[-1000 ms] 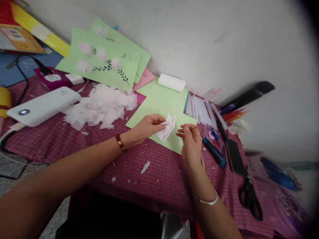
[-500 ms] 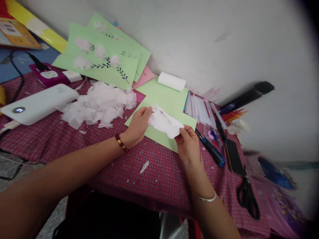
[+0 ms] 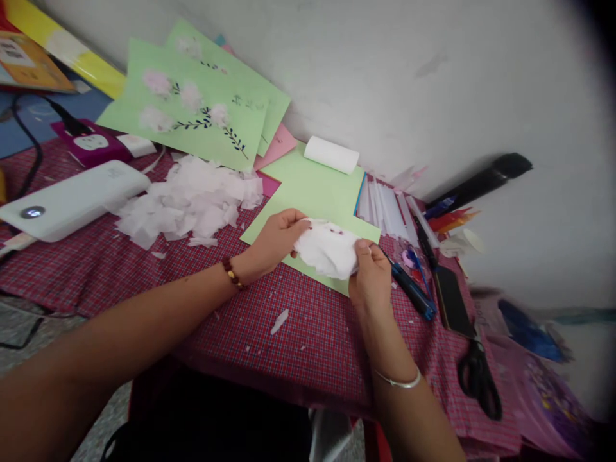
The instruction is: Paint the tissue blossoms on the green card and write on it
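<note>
A white piece of tissue paper (image 3: pixel 327 251) with small dark reddish marks near its top edge is stretched between my two hands. My left hand (image 3: pixel 279 237) pinches its left end between thumb and fingers. At the right end, my right hand (image 3: pixel 370 273) grips it the same way. Below the tissue lies a light green sheet of paper (image 3: pixel 308 199) on the checked tablecloth. To the left of my left hand is a heap of torn tissue pieces (image 3: pixel 187 199). A blue utility knife (image 3: pixel 412 294) lies just right of my right hand.
Green sheets with tissue flowers and painted branches (image 3: pixel 192 109) lean at the back left. A white paper roll (image 3: pixel 331 154) lies by the wall. A power bank (image 3: pixel 77 199) and purple socket block (image 3: pixel 96 144) are at left; a phone (image 3: pixel 452 301) and black scissors (image 3: pixel 479 378) at right.
Both hands have moved slightly right and toward me with the tissue. It now faces me more fully, spread wider from top to bottom, with its reddish marks showing more.
</note>
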`<state>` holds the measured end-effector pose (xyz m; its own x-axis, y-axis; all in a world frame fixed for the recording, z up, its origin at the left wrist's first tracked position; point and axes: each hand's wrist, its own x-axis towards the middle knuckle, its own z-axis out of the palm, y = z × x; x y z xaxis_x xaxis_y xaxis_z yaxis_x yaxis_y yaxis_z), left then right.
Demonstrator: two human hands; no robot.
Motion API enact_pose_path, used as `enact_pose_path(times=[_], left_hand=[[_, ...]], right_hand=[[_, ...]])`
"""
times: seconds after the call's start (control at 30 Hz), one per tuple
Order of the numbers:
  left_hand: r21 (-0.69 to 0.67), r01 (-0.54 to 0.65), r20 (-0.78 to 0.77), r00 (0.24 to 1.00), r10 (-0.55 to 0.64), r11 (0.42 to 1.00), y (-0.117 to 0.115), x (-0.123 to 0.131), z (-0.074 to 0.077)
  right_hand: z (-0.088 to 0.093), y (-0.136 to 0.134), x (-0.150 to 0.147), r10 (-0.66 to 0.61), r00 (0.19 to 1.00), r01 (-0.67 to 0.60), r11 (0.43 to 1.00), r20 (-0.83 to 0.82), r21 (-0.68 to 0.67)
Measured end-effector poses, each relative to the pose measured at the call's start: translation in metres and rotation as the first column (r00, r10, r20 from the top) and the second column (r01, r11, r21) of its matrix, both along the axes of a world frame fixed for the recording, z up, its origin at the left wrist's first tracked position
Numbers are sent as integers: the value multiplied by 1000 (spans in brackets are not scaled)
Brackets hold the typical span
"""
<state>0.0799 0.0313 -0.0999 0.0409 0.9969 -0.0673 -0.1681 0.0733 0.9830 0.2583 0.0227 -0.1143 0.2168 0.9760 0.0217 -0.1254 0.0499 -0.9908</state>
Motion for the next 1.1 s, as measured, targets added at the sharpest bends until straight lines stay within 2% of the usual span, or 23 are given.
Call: enact_pose_path(times=[0.07,0.23,0.33,0.4,0.57,0.77,0.93,1.1], left_hand=[[-26,-9,-22,1000,8,1000,5,-3,-2],[57,181,-187,968,-168,982,6,-7,2],[57,222,-232,951,-204,973,3,-7,5],[34,182,-219,961,-171,983,2,-8,6],[-14,67,-73,995,-68,998,4,-13,9],[35,18,34,999,-19,999,10,-16,4],[102,-234,-6,972,236,967,15,-17,-1],[178,-300,-57,947,315,937,14,-20,1]], right_hand=[[1,0,2,2,1000,-2,1000,20,4],[4,-7,-1,138,989,-137,990,48,-35],[5,-10,0,223,972,-219,974,76,-57],[6,-9,2,220,972,-216,975,89,-47],[9,1,11,75,995,-77,997,58,30],[10,5,13,72,997,-74,996,42,48],[11,3,9,118,993,-118,989,5,87],[6,3,11,154,988,-154,981,11,118]])
